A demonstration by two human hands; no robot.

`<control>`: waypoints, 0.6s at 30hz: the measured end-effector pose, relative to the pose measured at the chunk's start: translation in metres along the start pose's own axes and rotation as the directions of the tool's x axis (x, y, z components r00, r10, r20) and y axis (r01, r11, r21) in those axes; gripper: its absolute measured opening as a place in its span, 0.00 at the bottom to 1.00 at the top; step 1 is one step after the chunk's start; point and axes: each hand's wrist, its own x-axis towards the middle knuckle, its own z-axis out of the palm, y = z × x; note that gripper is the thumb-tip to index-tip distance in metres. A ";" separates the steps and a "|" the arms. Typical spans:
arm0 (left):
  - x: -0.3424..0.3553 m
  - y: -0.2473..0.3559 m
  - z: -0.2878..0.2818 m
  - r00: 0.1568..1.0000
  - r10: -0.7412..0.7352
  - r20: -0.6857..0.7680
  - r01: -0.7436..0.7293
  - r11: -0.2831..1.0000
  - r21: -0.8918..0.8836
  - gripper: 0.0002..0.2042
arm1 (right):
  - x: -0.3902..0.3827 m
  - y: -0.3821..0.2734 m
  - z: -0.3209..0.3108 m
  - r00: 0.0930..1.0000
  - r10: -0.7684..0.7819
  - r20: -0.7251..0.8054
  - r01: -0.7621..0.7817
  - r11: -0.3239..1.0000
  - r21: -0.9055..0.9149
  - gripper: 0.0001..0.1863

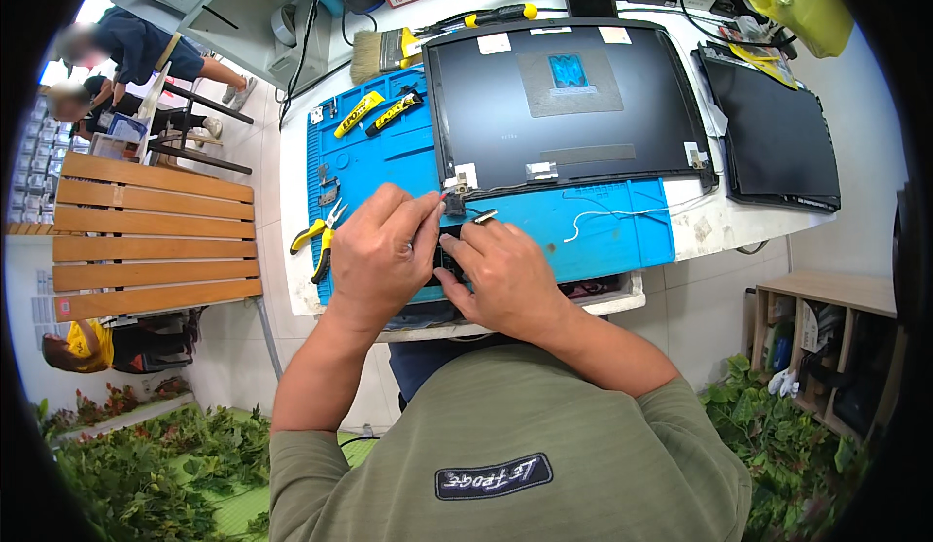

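A dark laptop lid with its back panel bared (486,85) lies on the blue work mat (612,221). At its lower left corner, next to a small metal hinge (454,204), my left hand (384,250) is closed in a pinch; a bit of red shows at its fingertips, too small to name. My right hand (510,275) is beside it, fingers curled around a small dark part (449,250) only partly visible. A cable connector (484,216) pokes out above the right fingers. A thin white wire (603,213) trails along the lid's lower edge.
Left on the mat are yellow-handled pliers (324,241), two glue tubes (360,114) and small metal hinges (328,190). A brush (379,54) and a screwdriver (501,15) lie behind. Dark laptop panels (777,129) are stacked right; an open drawer (622,294) is below the tabletop.
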 end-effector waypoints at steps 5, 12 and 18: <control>0.002 0.003 0.004 1.000 0.009 -0.007 -0.008 0.999 0.035 0.07 | -0.001 0.001 0.000 1.000 0.002 -0.003 -0.002 1.000 0.008 0.18; -0.001 0.005 0.005 0.996 -0.082 -0.031 0.083 0.996 0.013 0.06 | -0.001 0.002 -0.001 0.999 -0.025 -0.042 0.026 0.999 0.041 0.12; -0.002 0.009 0.012 0.997 -0.074 -0.006 0.075 0.996 0.057 0.06 | -0.002 0.004 -0.002 0.996 -0.047 -0.070 0.052 0.996 0.076 0.07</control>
